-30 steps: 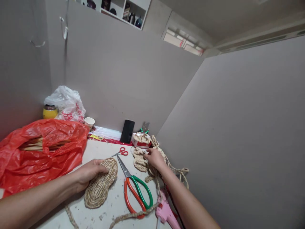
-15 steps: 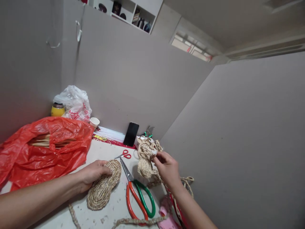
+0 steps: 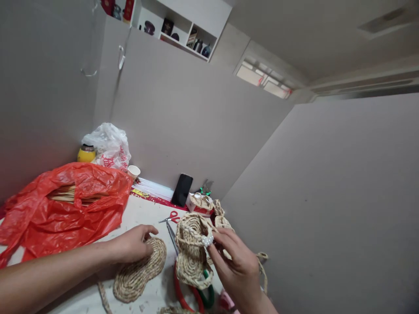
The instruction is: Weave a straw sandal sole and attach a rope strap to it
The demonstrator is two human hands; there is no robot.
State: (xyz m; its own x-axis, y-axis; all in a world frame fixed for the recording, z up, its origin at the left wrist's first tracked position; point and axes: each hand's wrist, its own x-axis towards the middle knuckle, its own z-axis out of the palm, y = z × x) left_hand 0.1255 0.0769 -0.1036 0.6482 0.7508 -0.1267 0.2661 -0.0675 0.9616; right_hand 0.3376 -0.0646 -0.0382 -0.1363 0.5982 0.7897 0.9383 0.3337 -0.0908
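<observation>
A small woven straw sandal with a cluster of white beads on its strap hangs over the big scissors. My right hand pinches it by the strap near the beads. To the left, a coiled straw sole lies on the table, tilted diagonally. Over the sole's upper end rests my left hand, its thumb and fingers apart with a gap between them. The sandal partly covers the large scissors with red and green handles. Small red-handled scissors lie just behind.
A red plastic bag holding straw strips spreads over the table's left side. Behind it stand a yellow jar, a white plastic bag and a paper cup. A phone leans near the back wall. More straw pieces lie at right.
My right hand has lifted the sandal off the pile and brought it toward me, over the scissors. My left hand's grip on the sole has loosened, and the sole lies slightly lower in view.
</observation>
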